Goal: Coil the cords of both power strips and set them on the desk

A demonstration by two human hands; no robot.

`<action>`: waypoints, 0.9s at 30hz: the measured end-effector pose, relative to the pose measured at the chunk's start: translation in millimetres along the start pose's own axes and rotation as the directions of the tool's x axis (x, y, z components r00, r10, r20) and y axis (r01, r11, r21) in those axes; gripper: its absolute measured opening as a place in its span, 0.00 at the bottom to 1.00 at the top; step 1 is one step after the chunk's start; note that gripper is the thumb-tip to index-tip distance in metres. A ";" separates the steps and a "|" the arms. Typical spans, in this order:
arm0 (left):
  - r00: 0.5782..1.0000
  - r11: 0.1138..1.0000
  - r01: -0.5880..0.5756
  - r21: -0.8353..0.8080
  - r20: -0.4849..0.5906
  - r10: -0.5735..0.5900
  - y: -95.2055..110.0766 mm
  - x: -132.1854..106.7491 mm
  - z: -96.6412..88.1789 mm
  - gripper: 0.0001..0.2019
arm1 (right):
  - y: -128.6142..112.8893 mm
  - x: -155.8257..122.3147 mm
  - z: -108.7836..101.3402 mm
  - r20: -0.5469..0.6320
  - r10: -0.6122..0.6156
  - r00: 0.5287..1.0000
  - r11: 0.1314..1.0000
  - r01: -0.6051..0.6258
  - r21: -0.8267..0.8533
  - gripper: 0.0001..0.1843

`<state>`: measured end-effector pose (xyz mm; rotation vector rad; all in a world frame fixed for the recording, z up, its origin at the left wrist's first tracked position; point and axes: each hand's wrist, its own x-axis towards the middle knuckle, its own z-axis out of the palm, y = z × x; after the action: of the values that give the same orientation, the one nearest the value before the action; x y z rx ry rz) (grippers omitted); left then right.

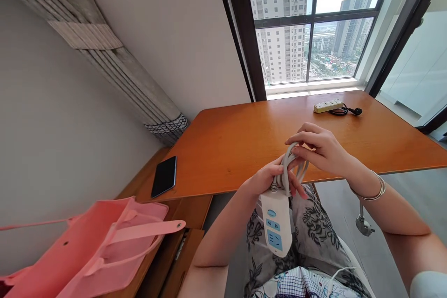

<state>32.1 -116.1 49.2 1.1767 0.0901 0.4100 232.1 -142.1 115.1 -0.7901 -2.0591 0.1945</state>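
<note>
A white power strip (277,223) with blue socket faces hangs above my lap, its grey cord (287,167) looped in a bundle at its upper end. My left hand (270,177) is closed around the cord bundle just above the strip. At the top of the loops, my right hand (316,146) pinches the cord between thumb and fingers. The cord's plug (364,226) dangles below my right forearm, beside my knee. Part of the cord is hidden behind my hands and right arm.
A wooden table (223,149) stretches ahead. On it lie a cream power strip (328,105) with a black cord at the far right and a black tablet or phone (164,177) at the left edge. An open pink bag (104,237) sits at lower left. Beyond the table is a window (310,23).
</note>
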 end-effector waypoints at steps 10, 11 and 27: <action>0.998 0.995 -0.059 0.079 -0.015 0.061 1.6 -2.5 0.5 0.22 | 17.0 -5.3 11.5 0.118 0.285 0.951 0.881 -0.309 0.359 0.17; 0.997 0.996 -0.072 0.056 -0.006 0.072 1.4 -2.5 0.5 0.21 | 19.3 -7.4 11.8 0.145 0.298 0.943 0.851 -0.332 0.406 0.18; 0.945 0.961 -0.261 -0.088 -0.228 0.235 5.1 5.3 16.6 0.17 | 14.2 -29.5 42.4 0.117 0.578 0.807 0.446 -0.433 0.784 0.27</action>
<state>40.4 -127.2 61.1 1.0269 0.1043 0.7568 216.6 -142.2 63.8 -0.7798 -1.2634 1.2564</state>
